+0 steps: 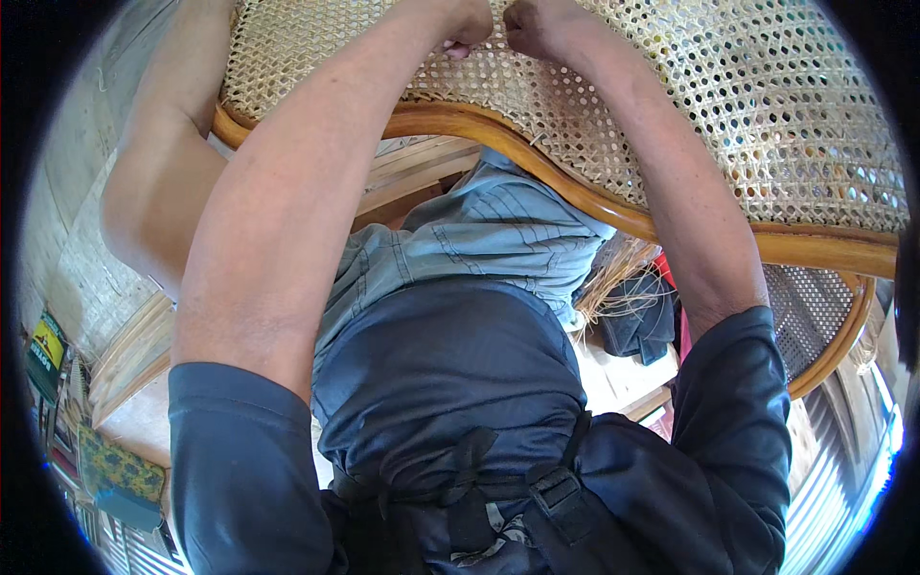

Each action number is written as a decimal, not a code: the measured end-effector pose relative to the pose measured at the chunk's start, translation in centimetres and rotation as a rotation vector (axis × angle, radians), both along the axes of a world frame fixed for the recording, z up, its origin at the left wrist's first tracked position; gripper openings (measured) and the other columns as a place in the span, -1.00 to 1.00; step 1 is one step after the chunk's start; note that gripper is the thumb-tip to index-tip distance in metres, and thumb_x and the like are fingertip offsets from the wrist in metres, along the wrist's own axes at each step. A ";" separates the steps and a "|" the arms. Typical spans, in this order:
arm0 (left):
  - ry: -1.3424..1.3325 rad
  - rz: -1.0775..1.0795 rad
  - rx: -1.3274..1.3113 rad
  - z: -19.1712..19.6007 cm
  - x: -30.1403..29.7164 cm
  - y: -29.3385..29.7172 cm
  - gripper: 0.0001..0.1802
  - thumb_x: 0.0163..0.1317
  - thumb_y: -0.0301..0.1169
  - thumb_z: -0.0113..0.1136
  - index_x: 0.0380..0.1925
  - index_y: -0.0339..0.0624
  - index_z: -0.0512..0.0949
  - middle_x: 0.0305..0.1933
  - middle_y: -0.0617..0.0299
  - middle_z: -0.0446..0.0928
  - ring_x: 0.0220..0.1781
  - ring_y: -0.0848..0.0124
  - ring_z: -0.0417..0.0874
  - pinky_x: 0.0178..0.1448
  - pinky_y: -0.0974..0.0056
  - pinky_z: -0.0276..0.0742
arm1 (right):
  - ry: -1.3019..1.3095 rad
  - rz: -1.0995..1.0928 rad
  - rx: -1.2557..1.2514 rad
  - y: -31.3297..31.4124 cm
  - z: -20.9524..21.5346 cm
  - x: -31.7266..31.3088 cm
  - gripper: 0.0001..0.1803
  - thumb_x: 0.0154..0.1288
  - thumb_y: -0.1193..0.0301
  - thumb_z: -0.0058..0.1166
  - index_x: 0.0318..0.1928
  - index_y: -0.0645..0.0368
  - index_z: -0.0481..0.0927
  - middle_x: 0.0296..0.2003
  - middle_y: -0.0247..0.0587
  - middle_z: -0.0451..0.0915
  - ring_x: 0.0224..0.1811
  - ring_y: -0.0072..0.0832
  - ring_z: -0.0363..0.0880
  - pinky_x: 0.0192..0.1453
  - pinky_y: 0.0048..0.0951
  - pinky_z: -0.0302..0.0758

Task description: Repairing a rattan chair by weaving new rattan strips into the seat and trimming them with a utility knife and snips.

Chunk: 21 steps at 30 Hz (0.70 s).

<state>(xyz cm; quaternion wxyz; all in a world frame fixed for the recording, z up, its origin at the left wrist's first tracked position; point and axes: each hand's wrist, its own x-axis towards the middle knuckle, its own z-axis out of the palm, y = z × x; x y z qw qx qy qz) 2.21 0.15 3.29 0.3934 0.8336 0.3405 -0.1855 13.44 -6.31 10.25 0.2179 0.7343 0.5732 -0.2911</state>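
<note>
A panel of woven cane webbing (767,105), open-meshed and straw-coloured, lies across my lap in a curved, varnished wooden frame (517,134). Both my hands are over the webbing at the top edge of the view, close together with a small gap between them. My left hand (467,27) is closed, its fingers curled under. Likewise closed is my right hand (539,29), its knuckles turned toward the left one. Whatever either hand pinches is hidden by the fingers and the picture's edge.
Loose cane strands (623,283) hang below the frame beside a dark cloth (637,316). Another cane-webbed piece with a curved wooden rim (853,335) stands at the right. At lower left are a wooden box (139,402) and a green and yellow package (46,355).
</note>
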 end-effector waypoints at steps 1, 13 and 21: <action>0.001 -0.004 -0.005 0.0 0.0 0.1 -0.71 -0.01 -0.37 0.12 -0.28 -0.24 0.64 -0.15 -0.11 0.58 -0.07 0.09 0.62 -0.04 0.12 0.50 | 0.106 0.044 0.167 -1.2 1.0 0.2 -0.72 0.10 0.35 0.01 -0.19 0.11 0.65 -0.20 0.04 0.60 -0.14 -0.13 0.60 -0.08 -0.21 0.51; -0.256 -0.132 0.203 -1.7 -2.7 -1.2 -0.73 0.15 -0.31 -0.03 -0.34 -0.27 0.57 -0.29 -0.12 0.58 -0.20 0.00 0.61 -0.09 0.02 0.50 | -0.206 0.156 -0.005 -0.1 -2.8 -0.7 -0.75 0.13 0.47 -0.11 -0.22 0.25 0.60 -0.20 0.08 0.60 -0.12 -0.08 0.60 -0.02 -0.17 0.50; -0.155 -0.083 0.279 0.6 -2.4 -1.7 -0.72 0.17 -0.30 0.00 -0.30 -0.24 0.60 -0.27 -0.07 0.60 -0.17 0.05 0.63 -0.11 0.03 0.53 | -0.210 0.236 0.123 -1.2 -2.2 -1.5 -0.75 0.19 0.42 -0.09 -0.19 0.19 0.61 -0.19 0.07 0.60 -0.11 -0.10 0.59 -0.01 -0.17 0.49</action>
